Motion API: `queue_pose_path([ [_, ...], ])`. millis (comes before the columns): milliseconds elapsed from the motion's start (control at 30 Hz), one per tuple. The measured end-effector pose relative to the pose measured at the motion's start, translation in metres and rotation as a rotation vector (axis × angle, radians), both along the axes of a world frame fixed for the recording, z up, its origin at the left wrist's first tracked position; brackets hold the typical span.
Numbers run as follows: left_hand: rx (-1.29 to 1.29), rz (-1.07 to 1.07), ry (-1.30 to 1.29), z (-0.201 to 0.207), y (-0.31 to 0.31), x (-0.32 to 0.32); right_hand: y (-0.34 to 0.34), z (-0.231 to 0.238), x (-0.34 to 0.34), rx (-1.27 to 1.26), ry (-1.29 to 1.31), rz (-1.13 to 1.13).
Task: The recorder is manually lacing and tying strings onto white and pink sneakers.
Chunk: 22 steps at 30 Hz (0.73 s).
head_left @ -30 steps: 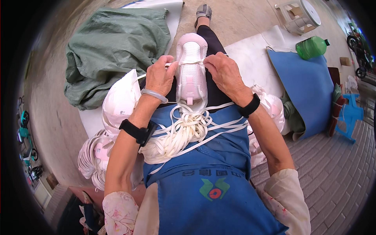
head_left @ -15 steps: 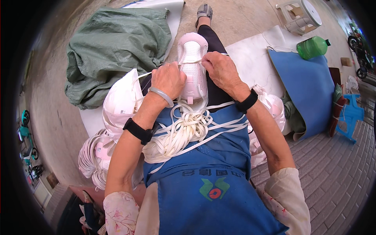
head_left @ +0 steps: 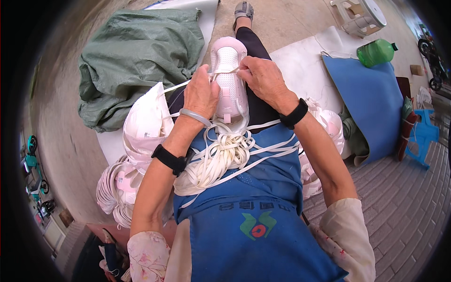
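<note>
A pale pink and white shoe upper [head_left: 229, 94] lies lengthwise in front of me, toe end away. Across its front runs a white shoelace [head_left: 225, 71]. At the left edge of the upper, my left hand [head_left: 201, 91] is closed on the lace, its fingertips partly hidden. My right hand [head_left: 264, 77] pinches the lace at the right edge. A loose heap of white shoelaces [head_left: 216, 162] rests on my blue apron [head_left: 253, 202], just below the upper's heel end.
Stacked pink and white shoe uppers [head_left: 145, 117] lie at my left, with more uppers [head_left: 324, 127] beyond my right forearm. Farther off are a green woven sack [head_left: 136, 61], a blue sheet [head_left: 364, 94], a green plastic bottle [head_left: 376, 53], a white stool [head_left: 364, 19] and a blue stool [head_left: 421, 136].
My left hand has turned more upright and shifted slightly up beside the upper. My right hand has moved a little up and left. A lace strand at the left now runs straighter to the left hand.
</note>
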<state>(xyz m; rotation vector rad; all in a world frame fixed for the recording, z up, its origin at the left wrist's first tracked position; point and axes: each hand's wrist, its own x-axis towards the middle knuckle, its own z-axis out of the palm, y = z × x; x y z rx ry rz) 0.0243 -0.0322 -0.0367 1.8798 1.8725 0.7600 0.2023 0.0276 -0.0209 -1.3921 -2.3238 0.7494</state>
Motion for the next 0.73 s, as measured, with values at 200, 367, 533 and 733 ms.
queue_pose_path([
  [200, -0.298, 0.064, 0.033, 0.016, -0.002, 0.0, -0.003, -0.007, 0.002, 0.027, -0.013, -0.053],
  [367, -0.207, 0.039, 0.083, 0.005, 0.002, 0.005, -0.004, -0.014, -0.004, 0.089, -0.066, -0.028],
  [533, -0.063, -0.007, 0.118, -0.005, -0.005, 0.008, -0.013, -0.013, -0.011, 0.162, -0.114, -0.025],
  [733, -0.126, -0.007, 0.005, -0.004, -0.003, 0.0, -0.028, 0.01, 0.005, 0.117, -0.12, -0.053],
])
